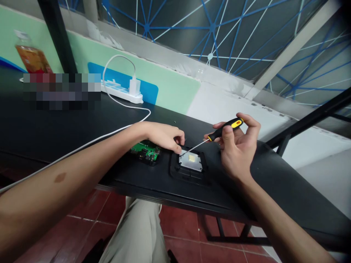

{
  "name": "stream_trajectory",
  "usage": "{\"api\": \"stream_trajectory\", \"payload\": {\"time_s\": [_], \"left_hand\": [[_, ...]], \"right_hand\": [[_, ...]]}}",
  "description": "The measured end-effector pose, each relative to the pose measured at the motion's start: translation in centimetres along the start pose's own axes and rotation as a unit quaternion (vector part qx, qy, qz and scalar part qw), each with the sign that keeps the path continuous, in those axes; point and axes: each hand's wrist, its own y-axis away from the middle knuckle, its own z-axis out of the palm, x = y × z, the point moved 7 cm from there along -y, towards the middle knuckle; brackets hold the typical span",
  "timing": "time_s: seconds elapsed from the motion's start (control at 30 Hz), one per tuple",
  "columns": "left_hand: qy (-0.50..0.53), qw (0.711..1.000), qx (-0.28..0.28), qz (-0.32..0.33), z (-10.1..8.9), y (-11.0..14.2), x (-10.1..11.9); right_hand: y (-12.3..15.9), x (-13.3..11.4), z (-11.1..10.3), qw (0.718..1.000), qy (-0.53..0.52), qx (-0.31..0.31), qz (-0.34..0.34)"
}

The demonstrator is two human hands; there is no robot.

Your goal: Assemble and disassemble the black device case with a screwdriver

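My right hand (238, 149) grips a screwdriver (225, 129) with a black and yellow handle. Its thin shaft slants down to the left, and the tip is at the upper left corner of a silver metal plate (189, 165). A small pale yellow square lies on that plate, which sits in a black plastic housing (175, 174). At the same corner is my left hand (166, 137), its fingers curled and the thumb near the screwdriver tip; what the fingertips hold, if anything, is hidden. Partly under my left wrist lies a green circuit board (146, 151).
A white power strip (120, 90) with a plugged-in charger (134, 86) stands against the wall. From it a white cable (109, 136) runs across the black table (68, 128) behind my left forearm. A bottle (33, 54) of orange drink stands at the far left, beside a blurred-out patch.
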Motion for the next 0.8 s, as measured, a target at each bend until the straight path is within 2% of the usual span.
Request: {"api": "stream_trajectory", "payload": {"time_s": [0.8], "left_hand": [[-0.011, 1.000, -0.002, 0.006, 0.03, -0.03, -0.01]], "right_hand": [[-0.09, -0.10, -0.10, 1.000, -0.006, 0.007, 0.003]]}}
